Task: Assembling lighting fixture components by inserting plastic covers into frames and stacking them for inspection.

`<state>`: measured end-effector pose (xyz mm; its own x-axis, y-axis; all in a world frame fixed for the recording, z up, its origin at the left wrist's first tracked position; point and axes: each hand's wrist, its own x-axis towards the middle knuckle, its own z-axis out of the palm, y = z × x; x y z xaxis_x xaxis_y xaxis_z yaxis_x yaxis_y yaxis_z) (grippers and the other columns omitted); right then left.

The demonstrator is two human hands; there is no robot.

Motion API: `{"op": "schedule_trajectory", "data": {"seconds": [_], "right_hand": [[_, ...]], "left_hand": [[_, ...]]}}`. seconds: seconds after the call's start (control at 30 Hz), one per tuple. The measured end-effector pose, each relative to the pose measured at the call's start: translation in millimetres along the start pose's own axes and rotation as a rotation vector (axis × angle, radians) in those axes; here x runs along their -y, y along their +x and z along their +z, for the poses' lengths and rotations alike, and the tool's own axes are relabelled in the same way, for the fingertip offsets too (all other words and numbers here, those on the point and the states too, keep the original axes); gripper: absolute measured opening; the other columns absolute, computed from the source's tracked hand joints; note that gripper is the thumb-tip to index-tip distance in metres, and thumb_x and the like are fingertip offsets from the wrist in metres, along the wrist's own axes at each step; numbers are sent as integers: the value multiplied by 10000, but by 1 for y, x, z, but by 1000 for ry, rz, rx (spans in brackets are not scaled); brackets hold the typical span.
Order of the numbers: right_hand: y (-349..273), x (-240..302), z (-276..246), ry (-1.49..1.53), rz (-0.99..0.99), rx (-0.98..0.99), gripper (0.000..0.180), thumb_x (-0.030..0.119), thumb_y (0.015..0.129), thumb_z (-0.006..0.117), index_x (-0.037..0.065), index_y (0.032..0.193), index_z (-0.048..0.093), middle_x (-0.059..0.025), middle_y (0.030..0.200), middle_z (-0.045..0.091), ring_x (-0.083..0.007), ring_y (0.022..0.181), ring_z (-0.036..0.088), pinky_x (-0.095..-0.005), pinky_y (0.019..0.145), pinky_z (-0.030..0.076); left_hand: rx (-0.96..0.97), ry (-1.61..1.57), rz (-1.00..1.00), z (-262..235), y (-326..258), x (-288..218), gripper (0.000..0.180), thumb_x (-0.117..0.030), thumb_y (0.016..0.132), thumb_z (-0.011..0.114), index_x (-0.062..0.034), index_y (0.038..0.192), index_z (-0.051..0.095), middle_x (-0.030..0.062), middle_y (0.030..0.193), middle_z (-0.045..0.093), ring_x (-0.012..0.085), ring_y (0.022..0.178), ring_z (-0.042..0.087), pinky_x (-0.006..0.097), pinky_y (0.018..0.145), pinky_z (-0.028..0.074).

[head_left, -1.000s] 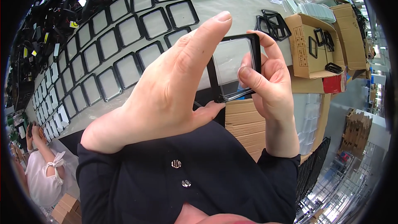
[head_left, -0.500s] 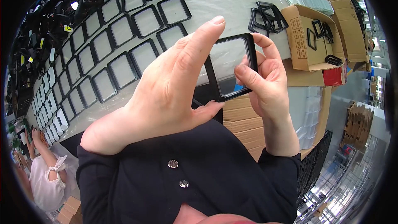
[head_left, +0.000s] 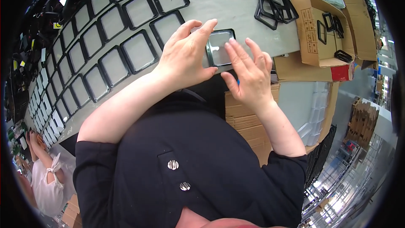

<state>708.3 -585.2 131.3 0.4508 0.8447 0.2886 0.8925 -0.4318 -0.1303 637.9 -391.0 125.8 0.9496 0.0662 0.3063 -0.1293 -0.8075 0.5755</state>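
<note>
Working the black-rimmed pane (head_left: pixel 218 47) at the near edge, hands to either side.
I judge the step in hand as handling this one pane, which lies on the surface (head_left: pixel 230 6) right of the rows of black frames (head_left: pixel 152 43); my left hand (head_left: pixel 182 54) has its grip spread, thumb and fingers apart, while my right hand (head_left: pixel 252 71) is also open, fingertips over the pane's right side, contact unclear. I'd say the next move calls for light fingers, kept to the rim. The surface's edge runs just below; the left is crowded, but there's bare room up and right toward the loose pile of frames (head_left: pixel 277 7).
</note>
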Motion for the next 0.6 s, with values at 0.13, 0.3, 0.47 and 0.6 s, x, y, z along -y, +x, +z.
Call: {"op": "schedule_trajectory", "data": {"seconds": [0.13, 0.3, 0.47, 0.6], "right_hand": [[-2, 1, 11, -88, -19, 47, 500, 420, 875, 570, 54, 1211, 619, -77, 1300, 576, -291, 1295, 425, -473, 1021, 274], [8, 5, 19, -126, -54, -17, 467, 362, 868, 582, -9, 1145, 639, -117, 1209, 629, -228, 1259, 474, -494, 1049, 248], [1, 9, 19, -101, 6, -6, 437, 330, 877, 581, 0, 1158, 635, -115, 1220, 624, -232, 1226, 504, -468, 1048, 262], [2, 6, 16, -78, 37, -58, 390, 277, 895, 577, 30, 1195, 621, -93, 1251, 609, -244, 1224, 504, -453, 1041, 274]], "left_hand": [[97, 26, 27, 2, -2, 4, 773, -211, 608, 802, -73, 1302, 491, 103, 1233, 565, 315, 1219, 455, 407, 1009, 405], [59, 164, 127, 6, -3, 5, 571, -284, 634, 779, -77, 1143, 625, 88, 1296, 513, 291, 1212, 446, 448, 1005, 373], [35, 334, 134, 9, -2, -2, 547, -332, 642, 772, -94, 1118, 642, 104, 1236, 538, 283, 1194, 457, 450, 1017, 328], [-11, 207, 186, 4, 7, 1, 513, -320, 664, 761, -52, 1085, 640, 149, 1181, 552, 320, 1158, 485, 439, 1009, 372]]}}
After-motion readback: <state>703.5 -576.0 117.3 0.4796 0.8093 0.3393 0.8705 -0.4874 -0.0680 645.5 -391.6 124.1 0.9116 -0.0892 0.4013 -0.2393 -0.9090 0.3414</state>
